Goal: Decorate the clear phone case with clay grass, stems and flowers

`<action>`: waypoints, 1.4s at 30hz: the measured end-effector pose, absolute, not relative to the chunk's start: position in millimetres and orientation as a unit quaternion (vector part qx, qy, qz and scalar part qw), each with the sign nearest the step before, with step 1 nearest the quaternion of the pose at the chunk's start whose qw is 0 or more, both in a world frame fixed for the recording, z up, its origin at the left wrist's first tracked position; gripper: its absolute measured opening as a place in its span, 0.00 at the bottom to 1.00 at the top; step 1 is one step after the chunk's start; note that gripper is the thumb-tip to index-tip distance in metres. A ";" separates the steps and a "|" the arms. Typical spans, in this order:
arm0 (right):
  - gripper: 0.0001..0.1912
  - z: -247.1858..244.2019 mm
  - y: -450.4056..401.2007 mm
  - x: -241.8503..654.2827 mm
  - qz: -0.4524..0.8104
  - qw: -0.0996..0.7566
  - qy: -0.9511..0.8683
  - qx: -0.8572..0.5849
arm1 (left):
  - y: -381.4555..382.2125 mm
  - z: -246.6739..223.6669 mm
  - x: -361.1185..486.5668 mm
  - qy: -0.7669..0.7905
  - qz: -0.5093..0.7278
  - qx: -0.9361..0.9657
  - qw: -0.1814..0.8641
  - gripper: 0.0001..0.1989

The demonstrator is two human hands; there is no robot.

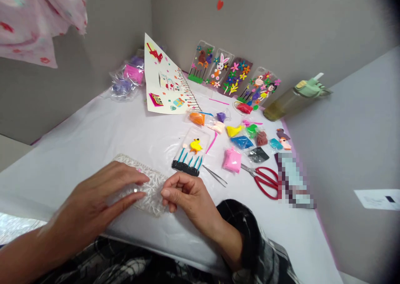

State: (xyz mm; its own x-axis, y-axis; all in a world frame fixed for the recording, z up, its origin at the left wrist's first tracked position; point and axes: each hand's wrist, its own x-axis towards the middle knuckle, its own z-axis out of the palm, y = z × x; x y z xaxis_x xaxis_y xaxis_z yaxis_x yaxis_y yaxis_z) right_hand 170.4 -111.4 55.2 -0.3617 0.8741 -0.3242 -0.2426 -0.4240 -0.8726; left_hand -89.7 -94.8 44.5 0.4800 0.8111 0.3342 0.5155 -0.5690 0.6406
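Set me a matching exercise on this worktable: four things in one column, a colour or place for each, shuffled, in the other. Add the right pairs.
Things:
1. scissors
2. toy duck
3. textured clear slab
4. tweezers

Colours or places:
A. beneath the left hand
B. silver
C. red-handled
D. yellow, on a clear case

Right pairs: 1-C, 2-D, 3-A, 4-B

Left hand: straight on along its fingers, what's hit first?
Likely the right hand: its curled fingers lie just ahead of the left hand, across a gap over the clear textured case. Depth is unclear from one view; it might brush the case first.
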 end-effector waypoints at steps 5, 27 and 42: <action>0.23 57.5 -111.1 168.2 0.741 0.394 -0.360 -0.408 | -108.4 54.8 -58.6 0.380 0.374 0.813 0.234 0.06; 0.23 55.0 -112.4 168.4 0.754 0.413 -0.319 -0.398 | -107.1 56.7 -45.9 0.361 0.366 0.832 0.209 0.06; 0.23 53.6 -114.4 164.7 0.736 0.409 -0.355 -0.406 | -108.6 48.5 -44.4 0.377 0.346 0.830 0.220 0.06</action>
